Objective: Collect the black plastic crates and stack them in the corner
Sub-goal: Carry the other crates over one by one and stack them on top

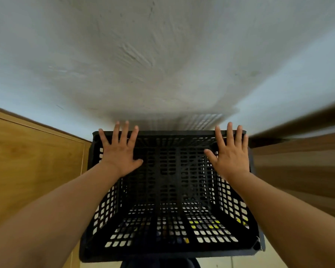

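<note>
A black plastic crate point(170, 192) with perforated walls and floor fills the lower middle of the head view, seen from above, its far rim close to a grey wall. More black lattice shows through its floor, so it seems to sit on other crates. My left hand point(118, 151) is over the crate's far left part with fingers straight and spread. My right hand point(230, 153) is over the far right part, also flat with spread fingers. Whether the palms touch the crate is unclear. Neither hand holds anything.
A grey plastered wall point(162, 64) rises right behind the crate. A light wooden panel point(33, 161) stands on the left, and a darker, blurred wooden surface point(302, 167) stands on the right. Pale floor point(240, 262) shows below the crate's near edge.
</note>
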`<state>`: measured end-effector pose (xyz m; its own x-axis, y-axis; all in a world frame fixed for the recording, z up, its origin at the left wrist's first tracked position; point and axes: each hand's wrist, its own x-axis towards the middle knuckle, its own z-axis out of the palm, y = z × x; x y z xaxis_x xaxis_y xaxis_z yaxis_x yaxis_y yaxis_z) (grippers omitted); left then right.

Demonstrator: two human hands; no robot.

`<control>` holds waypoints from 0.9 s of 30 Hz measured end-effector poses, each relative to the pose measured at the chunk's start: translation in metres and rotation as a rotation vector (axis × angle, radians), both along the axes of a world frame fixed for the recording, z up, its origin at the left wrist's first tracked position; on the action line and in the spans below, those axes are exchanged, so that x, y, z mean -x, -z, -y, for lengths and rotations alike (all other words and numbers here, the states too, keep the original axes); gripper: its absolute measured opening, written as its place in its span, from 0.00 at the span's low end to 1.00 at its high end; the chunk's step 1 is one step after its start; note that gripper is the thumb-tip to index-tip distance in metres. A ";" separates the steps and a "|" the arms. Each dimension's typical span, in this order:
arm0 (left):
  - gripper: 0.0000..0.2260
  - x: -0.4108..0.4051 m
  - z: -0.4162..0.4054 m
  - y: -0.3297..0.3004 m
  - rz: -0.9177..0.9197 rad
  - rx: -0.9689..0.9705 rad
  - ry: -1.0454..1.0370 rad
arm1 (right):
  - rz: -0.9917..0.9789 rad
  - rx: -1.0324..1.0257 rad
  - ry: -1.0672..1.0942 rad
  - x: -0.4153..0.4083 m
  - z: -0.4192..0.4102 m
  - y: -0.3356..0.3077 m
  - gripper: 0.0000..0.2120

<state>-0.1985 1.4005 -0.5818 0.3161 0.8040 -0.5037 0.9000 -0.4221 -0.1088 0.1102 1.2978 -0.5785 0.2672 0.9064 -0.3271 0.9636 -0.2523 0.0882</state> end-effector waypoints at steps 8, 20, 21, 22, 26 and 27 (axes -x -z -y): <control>0.53 -0.008 -0.014 -0.036 -0.101 0.308 0.029 | -0.127 0.186 0.035 0.000 -0.009 -0.035 0.37; 0.31 -0.104 0.062 -0.124 0.429 0.277 0.318 | -0.408 0.004 0.398 0.031 0.087 -0.130 0.40; 0.31 -0.112 0.069 -0.133 0.450 0.287 0.331 | -0.429 -0.015 0.459 0.032 0.100 -0.140 0.40; 0.31 -0.120 0.074 -0.142 0.460 0.291 0.357 | -0.436 -0.028 0.516 0.031 0.113 -0.150 0.41; 0.28 -0.149 0.091 -0.179 0.445 0.294 0.525 | -0.376 -0.056 0.674 0.026 0.164 -0.188 0.41; 0.27 -0.155 0.096 -0.187 0.442 0.299 0.569 | -0.359 -0.067 0.718 0.024 0.177 -0.197 0.40</control>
<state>-0.0433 1.3046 -0.3946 0.8609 0.3078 -0.4051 0.4697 -0.7867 0.4005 0.0862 1.1206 -0.3814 0.6812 0.5741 -0.4542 0.5310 -0.8146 -0.2332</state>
